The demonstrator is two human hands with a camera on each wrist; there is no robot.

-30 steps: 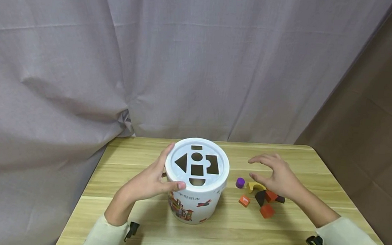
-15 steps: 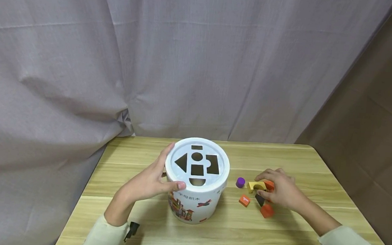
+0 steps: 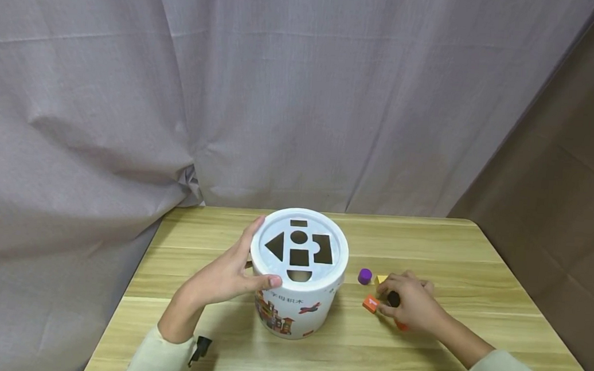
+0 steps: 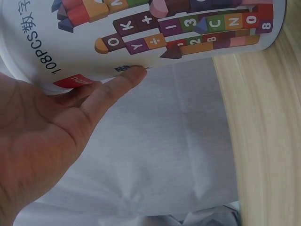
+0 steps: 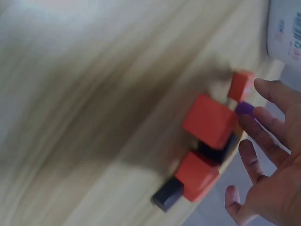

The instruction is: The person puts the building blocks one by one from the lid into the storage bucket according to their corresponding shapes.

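Note:
A white bucket (image 3: 293, 309) with a shape-cutout lid (image 3: 299, 248) stands mid-table. My left hand (image 3: 228, 275) grips its left side, thumb on the front rim and fingers round the back; in the left wrist view my fingers (image 4: 117, 84) lie against the printed wall (image 4: 155, 33). My right hand (image 3: 409, 305) hovers low over a cluster of blocks right of the bucket. A dark block (image 3: 394, 298) shows between its fingers. In the blurred right wrist view the fingers (image 5: 263, 127) are spread beside red blocks (image 5: 209, 120), holding nothing.
A purple cylinder (image 3: 365, 276), a yellow block (image 3: 380, 279) and a small orange block (image 3: 370, 304) lie beside the right hand. The wooden table (image 3: 427, 240) ends at a grey curtain behind and drops off on the right.
My right hand came down from a raised, spread pose and slid toward me and left onto the block cluster, covering most of it. The left hand and bucket stayed put.

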